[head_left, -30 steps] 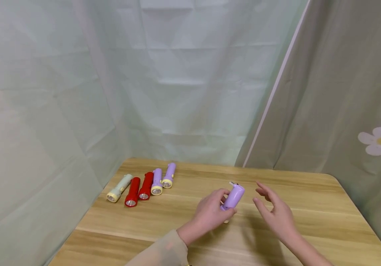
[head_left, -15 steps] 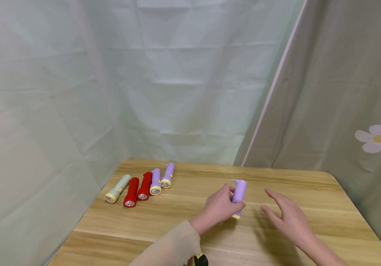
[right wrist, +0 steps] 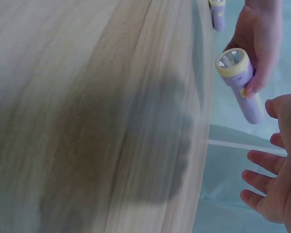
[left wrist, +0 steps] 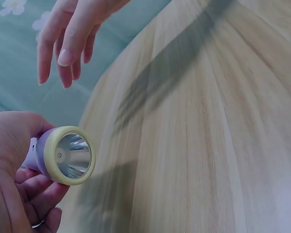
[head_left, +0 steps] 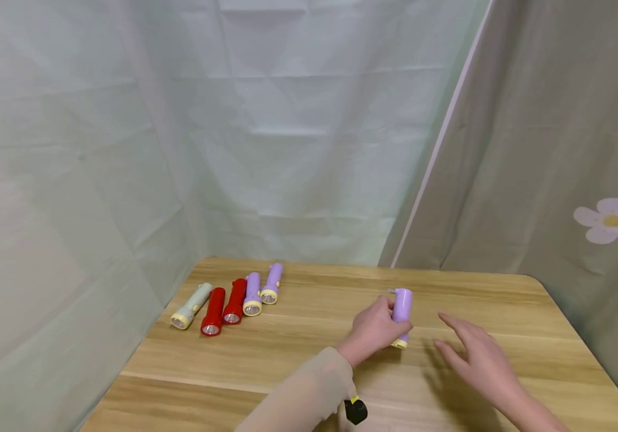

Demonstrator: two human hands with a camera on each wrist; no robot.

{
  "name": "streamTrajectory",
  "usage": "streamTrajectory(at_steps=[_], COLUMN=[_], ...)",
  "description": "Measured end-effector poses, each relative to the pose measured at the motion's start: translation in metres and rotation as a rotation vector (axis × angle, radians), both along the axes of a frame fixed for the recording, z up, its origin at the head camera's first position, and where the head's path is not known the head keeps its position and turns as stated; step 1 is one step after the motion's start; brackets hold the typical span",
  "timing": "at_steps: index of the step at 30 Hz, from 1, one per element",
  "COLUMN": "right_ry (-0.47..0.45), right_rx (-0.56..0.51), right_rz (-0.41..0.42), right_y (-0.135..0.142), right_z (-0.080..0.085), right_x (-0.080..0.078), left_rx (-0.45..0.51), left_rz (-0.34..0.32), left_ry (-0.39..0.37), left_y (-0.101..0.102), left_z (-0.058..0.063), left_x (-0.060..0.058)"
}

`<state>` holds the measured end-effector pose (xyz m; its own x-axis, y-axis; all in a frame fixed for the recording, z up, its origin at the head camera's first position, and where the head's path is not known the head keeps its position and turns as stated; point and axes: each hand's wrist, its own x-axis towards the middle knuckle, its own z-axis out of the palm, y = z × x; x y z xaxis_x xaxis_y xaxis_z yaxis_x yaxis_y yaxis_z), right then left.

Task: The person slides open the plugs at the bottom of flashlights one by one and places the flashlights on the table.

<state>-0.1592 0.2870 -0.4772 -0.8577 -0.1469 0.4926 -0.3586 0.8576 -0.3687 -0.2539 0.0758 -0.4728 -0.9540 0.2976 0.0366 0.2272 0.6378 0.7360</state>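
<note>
My left hand grips a purple flashlight with a pale yellow head, held above the table. In the left wrist view the flashlight's reflector faces the camera, with fingers curled round the body behind it. The right wrist view shows its yellow button and the thumb along its side. To the right of it, my right hand hovers with spread fingers and holds nothing; a gap separates it from the flashlight.
On the left of the wooden table lie a pale green flashlight, two red flashlights and two more purple flashlights, side by side. Curtains stand behind the table. A black and yellow item hangs by the left sleeve.
My left hand has carried the purple flashlight to the right and turned it more upright. The right hand has shifted right and slightly nearer me, still spread. The lying flashlights have not moved.
</note>
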Motion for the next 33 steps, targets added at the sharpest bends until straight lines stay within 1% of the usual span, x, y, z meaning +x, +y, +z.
streamTrajectory(at_steps=[5, 10, 13, 17, 22, 27, 29, 33], right_ry=[0.026, 0.033, 0.03, 0.027, 0.036, 0.042, 0.04, 0.033], right_rx=[0.046, 0.062, 0.061, 0.062, 0.06, 0.06, 0.059, 0.049], right_rz=[0.006, 0.007, 0.008, 0.007, 0.003, 0.003, 0.001, -0.007], right_y=[0.004, 0.006, 0.006, 0.006, 0.006, 0.005, 0.005, 0.005], right_z=[-0.004, -0.008, -0.01, -0.013, -0.016, -0.018, -0.019, -0.02], right_x=[-0.002, 0.0, 0.001, 0.004, 0.005, 0.006, 0.006, 0.007], left_rx=[-0.022, -0.097, -0.149, -0.188, -0.184, -0.161, -0.154, -0.168], left_rz=[0.039, 0.045, 0.051, 0.065, 0.068, 0.093, 0.096, 0.081], left_ry=[-0.04, -0.026, -0.026, -0.042, -0.057, -0.084, -0.08, -0.071], left_y=[0.01, 0.018, 0.023, 0.025, 0.029, 0.034, 0.035, 0.035], left_z=[-0.007, -0.012, -0.012, -0.011, -0.014, -0.017, -0.016, -0.011], left_x=[-0.008, -0.016, -0.017, -0.017, -0.019, -0.021, -0.019, -0.015])
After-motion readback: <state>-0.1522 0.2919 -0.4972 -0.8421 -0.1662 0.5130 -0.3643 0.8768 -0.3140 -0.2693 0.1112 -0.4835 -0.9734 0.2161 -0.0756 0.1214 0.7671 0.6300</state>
